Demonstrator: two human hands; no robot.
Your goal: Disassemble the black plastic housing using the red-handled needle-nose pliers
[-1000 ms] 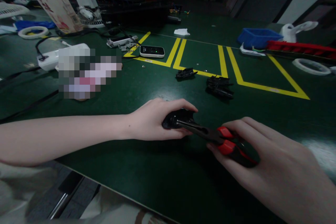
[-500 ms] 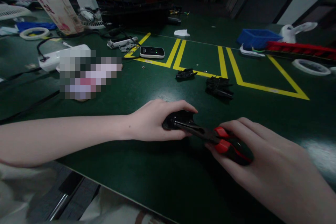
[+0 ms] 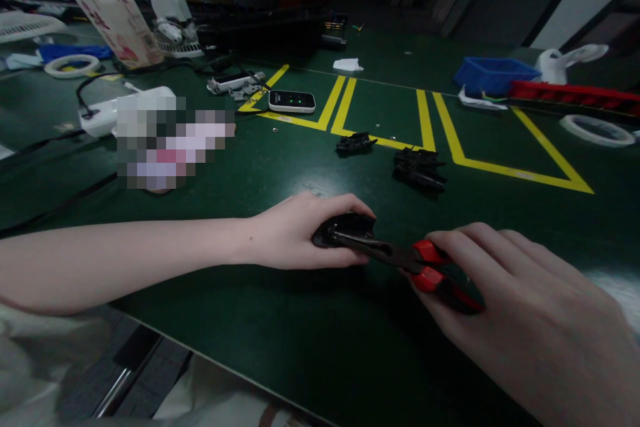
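The left hand (image 3: 290, 235) comes in from the side and is closed partway, thumb and fingers curled round a black part (image 3: 356, 222) and gripping it along two sides. The part is small, dark all over and a little glossy, with pale glints near its left end. Its left end looks rounded and sits deep in the grip; its right end shows between the fingertips, with a raised, uneven upper edge. The lower side is hidden by the hand and the tool. It is over the near half of the green table (image 3: 280, 333), roughly midway across the view; whether it touches the surface I cannot tell.

The right hand (image 3: 515, 287) is wrapped round the handles of the pliers (image 3: 400, 256), its fingers bent over them. The pliers have red and black grips and a long, dark, slim nose, which points left and lies against the part, its tip near the glints. Whether the jaws pinch anything is too dark to make out.

Beyond the hands, a small black piece (image 3: 355, 143) and a bigger black clump (image 3: 420, 168) lie apart, both jagged, near the yellow tape (image 3: 525, 175).
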